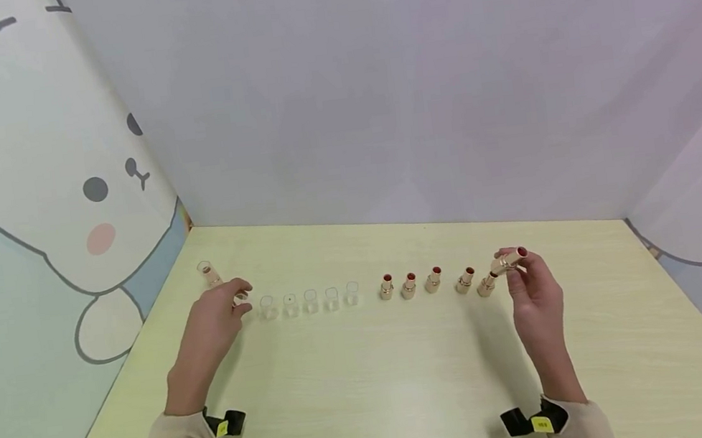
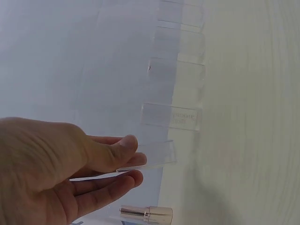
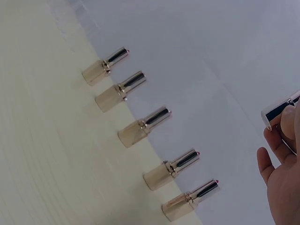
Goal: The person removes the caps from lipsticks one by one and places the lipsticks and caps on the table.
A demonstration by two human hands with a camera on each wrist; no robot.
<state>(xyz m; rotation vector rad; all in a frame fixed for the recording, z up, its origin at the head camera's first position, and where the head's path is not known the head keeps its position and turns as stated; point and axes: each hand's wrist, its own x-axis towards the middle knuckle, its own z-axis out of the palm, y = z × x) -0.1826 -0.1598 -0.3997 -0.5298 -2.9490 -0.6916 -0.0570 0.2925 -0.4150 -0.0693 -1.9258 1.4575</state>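
My left hand (image 1: 211, 320) pinches a clear lipstick cap (image 2: 160, 153) between thumb and fingers, at the left end of a row of several clear caps (image 1: 311, 301). Just beyond this hand stands a gold lipstick with a clear cap over it (image 1: 207, 270). On the right, my right hand (image 1: 537, 299) grips an uncapped gold lipstick (image 1: 509, 259), raised and tilted, its red tip toward the upper right. Below and left of it, several uncapped gold lipsticks (image 1: 434, 279) stand upright in a row, red tips up. In the right wrist view, the held lipstick (image 3: 276, 112) is partly cut off.
The pale wooden table (image 1: 370, 390) ends at a plain light backdrop (image 1: 376, 100). Side panels with cartoon animals (image 1: 60, 173) flank it. A black camera strap (image 1: 225, 423) sits on each wrist, over beige sleeves.
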